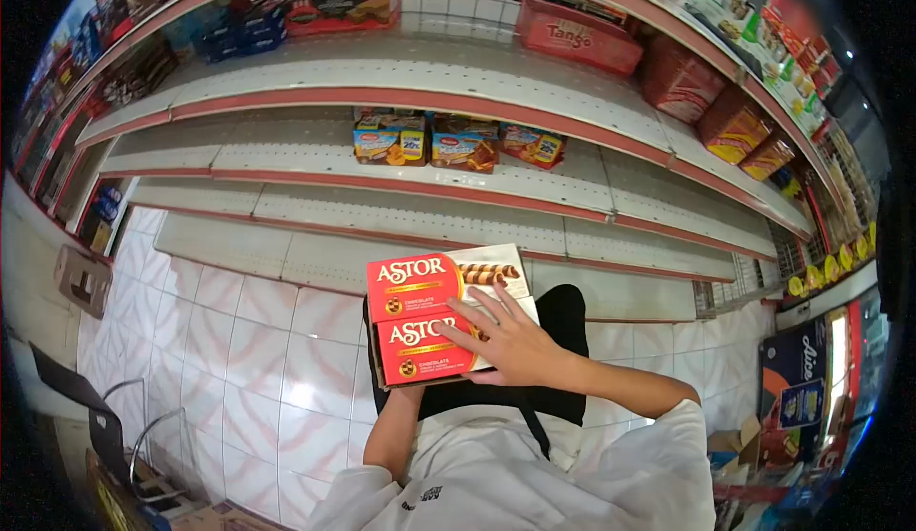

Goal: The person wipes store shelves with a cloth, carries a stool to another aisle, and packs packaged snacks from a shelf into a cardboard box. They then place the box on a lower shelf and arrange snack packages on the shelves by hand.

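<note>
Two red and cream Astor wafer-stick boxes [412, 271] lie edge to edge in front of my body, above my lap. A brown edge shows along their left side. My left hand [405, 399] is under the boxes and bears them from below; only the wrist shows, and its fingers are hidden. Across the right part of the boxes lies my right hand [510, 340], fingers spread flat over the printed faces and thumb near the lower edge.
Tiered white shelves [458, 73] with red edges stand ahead. Snack packs [389, 140] sit on a middle tier, and a Tango box [580, 37] is higher up. A black chair [81, 397] is at left; a dark Aice box [792, 388] is at right.
</note>
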The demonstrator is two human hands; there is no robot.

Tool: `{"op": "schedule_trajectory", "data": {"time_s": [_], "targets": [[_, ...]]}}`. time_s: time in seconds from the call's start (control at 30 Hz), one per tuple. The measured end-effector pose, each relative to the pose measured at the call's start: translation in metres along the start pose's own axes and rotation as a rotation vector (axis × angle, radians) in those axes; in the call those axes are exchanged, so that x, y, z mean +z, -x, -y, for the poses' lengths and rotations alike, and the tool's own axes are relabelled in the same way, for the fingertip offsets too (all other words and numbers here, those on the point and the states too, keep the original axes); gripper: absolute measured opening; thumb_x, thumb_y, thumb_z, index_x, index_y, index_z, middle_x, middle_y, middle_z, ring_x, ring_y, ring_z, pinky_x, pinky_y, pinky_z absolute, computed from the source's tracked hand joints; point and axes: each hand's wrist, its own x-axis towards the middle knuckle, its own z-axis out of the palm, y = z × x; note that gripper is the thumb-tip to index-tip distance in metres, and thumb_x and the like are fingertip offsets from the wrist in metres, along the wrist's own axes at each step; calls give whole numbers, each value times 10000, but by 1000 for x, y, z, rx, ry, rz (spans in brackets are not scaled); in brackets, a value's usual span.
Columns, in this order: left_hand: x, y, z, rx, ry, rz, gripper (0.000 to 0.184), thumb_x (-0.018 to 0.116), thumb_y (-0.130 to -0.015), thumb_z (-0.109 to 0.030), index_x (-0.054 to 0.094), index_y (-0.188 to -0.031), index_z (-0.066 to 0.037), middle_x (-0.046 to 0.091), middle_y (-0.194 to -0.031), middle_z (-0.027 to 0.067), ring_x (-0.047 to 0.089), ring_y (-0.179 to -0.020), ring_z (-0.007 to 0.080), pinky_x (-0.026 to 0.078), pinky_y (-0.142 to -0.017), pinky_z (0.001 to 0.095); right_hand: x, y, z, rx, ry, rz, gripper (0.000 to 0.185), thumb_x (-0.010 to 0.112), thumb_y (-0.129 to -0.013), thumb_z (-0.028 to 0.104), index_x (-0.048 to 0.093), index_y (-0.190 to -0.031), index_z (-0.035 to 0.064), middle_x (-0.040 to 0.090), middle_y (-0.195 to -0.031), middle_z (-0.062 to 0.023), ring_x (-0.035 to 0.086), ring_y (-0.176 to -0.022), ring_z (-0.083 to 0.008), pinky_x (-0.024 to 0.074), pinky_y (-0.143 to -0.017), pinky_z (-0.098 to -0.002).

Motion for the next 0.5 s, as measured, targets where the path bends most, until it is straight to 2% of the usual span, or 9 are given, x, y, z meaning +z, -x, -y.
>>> {"op": "schedule_trajectory", "data": {"time_s": [0.07,0.23,0.3,0.37,0.43,0.5], "targets": [[1,1,1,-8,-1,1,486,417,-946,-476,468,-1260,-109,499,-1242,69,478,-1125,155,427,-917,336,-5,-2,2,19,-54,-11,797,638,-738,551,351,-1406,225,290,-1438,-142,261,-1322,-379,159,-1084,-579],[-4,-2,1,-21,-13,-11,485,418,-947,-475,467,-1262,-110,497,-1244,68,475,-1127,152,426,-918,332,-7,-6,0,108,-40,-50,793,616,-743,578,374,-1395,197,283,-1438,-159,235,-1325,-420,146,-1080,-589],[-6,-2,-1,-34,-31,-15,485,418,-947,-475,467,-1263,-110,496,-1245,67,475,-1128,150,426,-918,331,-2,-3,-1,60,-56,-50,794,610,-748,581,372,-1394,186,279,-1439,-169,230,-1322,-436,144,-1080,-591],[-7,1,-3,-47,-43,-19,485,419,-947,-474,467,-1264,-110,495,-1246,66,474,-1129,149,425,-918,329,-11,5,-5,104,-110,-95,797,636,-737,549,378,-1390,172,279,-1440,-175,240,-1317,-439,165,-1068,-592],[-7,3,-3,-64,-57,-19,485,419,-947,-474,466,-1265,-111,495,-1247,66,473,-1130,148,425,-919,328,-21,14,-18,275,-170,-225,763,668,-742,461,388,-1376,144,292,-1430,-181,275,-1292,-446,212,-1057,-558],[-7,4,-5,-74,-73,-25,485,420,-947,-473,466,-1266,-111,494,-1248,65,472,-1130,147,424,-919,326,-6,42,-40,464,-238,-472,630,638,-799,274,395,-1346,78,376,-1369,-183,358,-1245,-383,286,-1046,-436]]}}
